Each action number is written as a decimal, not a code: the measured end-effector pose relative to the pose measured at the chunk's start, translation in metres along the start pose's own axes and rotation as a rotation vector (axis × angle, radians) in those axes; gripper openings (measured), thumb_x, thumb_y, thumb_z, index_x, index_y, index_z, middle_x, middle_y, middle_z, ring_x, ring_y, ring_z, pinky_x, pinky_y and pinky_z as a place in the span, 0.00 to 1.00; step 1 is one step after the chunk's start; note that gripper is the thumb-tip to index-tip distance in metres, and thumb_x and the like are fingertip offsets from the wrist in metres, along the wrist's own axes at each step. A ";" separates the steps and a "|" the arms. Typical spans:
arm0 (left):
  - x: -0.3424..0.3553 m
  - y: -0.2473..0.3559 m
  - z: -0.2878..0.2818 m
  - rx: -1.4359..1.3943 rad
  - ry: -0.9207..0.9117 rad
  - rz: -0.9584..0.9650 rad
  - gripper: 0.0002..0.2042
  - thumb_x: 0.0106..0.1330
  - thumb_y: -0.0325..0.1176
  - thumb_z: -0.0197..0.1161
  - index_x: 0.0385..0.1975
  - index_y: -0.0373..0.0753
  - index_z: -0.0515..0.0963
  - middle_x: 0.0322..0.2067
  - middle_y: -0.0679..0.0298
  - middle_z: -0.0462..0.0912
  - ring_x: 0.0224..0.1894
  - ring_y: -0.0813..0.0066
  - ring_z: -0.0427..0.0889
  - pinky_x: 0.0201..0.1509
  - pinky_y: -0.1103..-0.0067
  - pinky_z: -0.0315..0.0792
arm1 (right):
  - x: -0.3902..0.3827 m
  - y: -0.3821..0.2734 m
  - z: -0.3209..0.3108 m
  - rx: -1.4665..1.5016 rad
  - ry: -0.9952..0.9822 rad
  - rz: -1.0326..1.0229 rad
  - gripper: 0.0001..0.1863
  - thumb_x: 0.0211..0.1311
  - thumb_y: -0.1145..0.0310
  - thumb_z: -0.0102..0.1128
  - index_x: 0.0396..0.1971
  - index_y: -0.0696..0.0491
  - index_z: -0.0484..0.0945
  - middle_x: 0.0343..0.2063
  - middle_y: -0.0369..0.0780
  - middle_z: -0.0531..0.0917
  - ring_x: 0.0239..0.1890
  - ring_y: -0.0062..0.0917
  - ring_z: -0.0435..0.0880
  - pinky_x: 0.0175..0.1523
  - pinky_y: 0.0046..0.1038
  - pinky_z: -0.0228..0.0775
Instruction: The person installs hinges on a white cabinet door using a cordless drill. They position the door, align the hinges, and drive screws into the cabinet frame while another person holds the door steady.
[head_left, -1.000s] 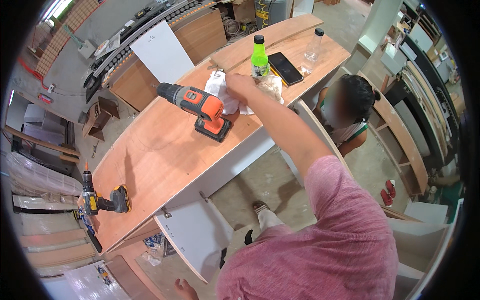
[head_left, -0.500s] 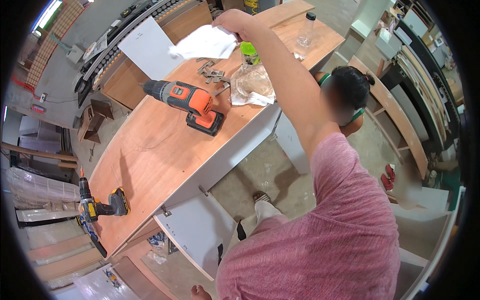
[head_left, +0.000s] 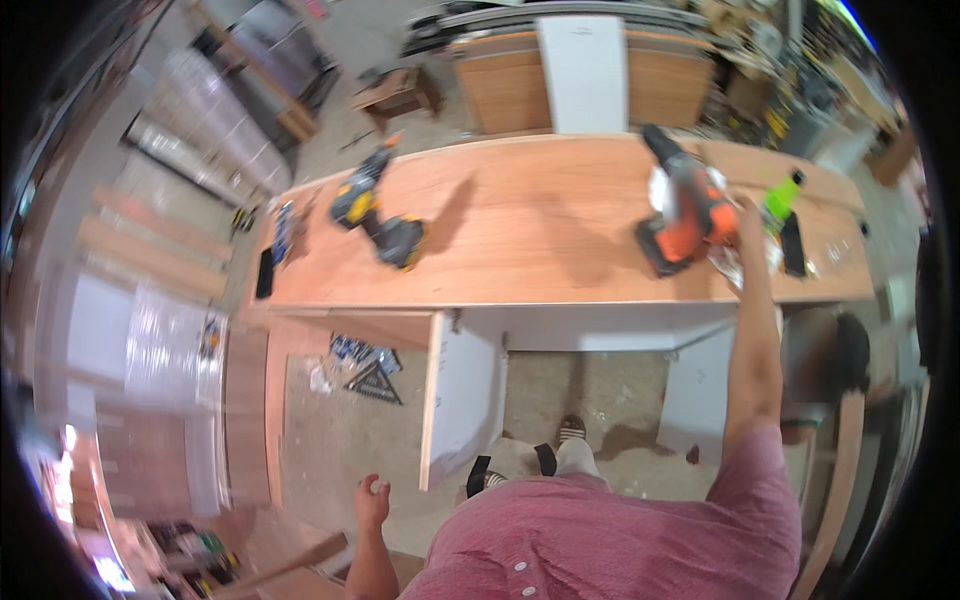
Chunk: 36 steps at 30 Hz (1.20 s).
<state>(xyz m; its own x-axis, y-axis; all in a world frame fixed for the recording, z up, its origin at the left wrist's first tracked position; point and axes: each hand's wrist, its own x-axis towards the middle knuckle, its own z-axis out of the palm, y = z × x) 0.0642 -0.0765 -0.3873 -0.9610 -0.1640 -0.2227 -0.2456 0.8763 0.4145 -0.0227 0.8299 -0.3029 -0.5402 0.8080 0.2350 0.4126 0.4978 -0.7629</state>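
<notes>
Two cordless drills on the wooden surface: one orange, one yellow and black. One green bottle. Two dark phones, one by the bottle, one at the left end. One white panel below.

Open benchtop between yellow drill and orange drill; clutter rightward.

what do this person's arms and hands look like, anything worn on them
Both hands are bare: no gloves, and no rings or watch that the blurred picture shows. The right hand ends a long bare forearm coming out of a short pinkish-red sleeve of a buttoned shirt. The left hand and forearm are bare too.
</notes>
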 end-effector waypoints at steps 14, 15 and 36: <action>-0.041 -0.264 0.024 -0.138 -0.340 -0.375 0.26 0.63 0.45 0.65 0.55 0.31 0.76 0.45 0.45 0.84 0.52 0.55 0.82 0.56 0.68 0.74 | -0.334 -0.155 0.038 0.435 0.147 -0.014 0.10 0.71 0.67 0.55 0.40 0.56 0.81 0.28 0.28 0.76 0.29 0.10 0.69 0.34 0.15 0.61; -0.038 -0.291 0.020 -0.166 -0.345 -0.379 0.27 0.62 0.45 0.66 0.55 0.31 0.76 0.47 0.44 0.83 0.53 0.54 0.82 0.57 0.68 0.74 | -0.356 -0.184 0.049 0.462 0.137 -0.107 0.09 0.71 0.67 0.55 0.40 0.56 0.80 0.26 0.27 0.74 0.26 0.10 0.67 0.31 0.15 0.58; -0.121 -0.470 0.015 -0.548 -0.292 -0.851 0.22 0.61 0.42 0.68 0.47 0.31 0.80 0.40 0.46 0.85 0.46 0.62 0.83 0.51 0.69 0.75 | -0.454 -0.585 0.440 -0.112 -0.786 -0.616 0.42 0.59 0.60 0.64 0.72 0.38 0.55 0.53 0.57 0.79 0.57 0.48 0.78 0.59 0.40 0.71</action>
<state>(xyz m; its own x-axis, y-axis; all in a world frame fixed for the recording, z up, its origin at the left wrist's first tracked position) 0.2975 -0.4618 -0.5688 -0.3946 -0.4498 -0.8012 -0.9188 0.1867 0.3477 -0.3422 0.0332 -0.2282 -0.9970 -0.0180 0.0750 -0.0577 0.8184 -0.5718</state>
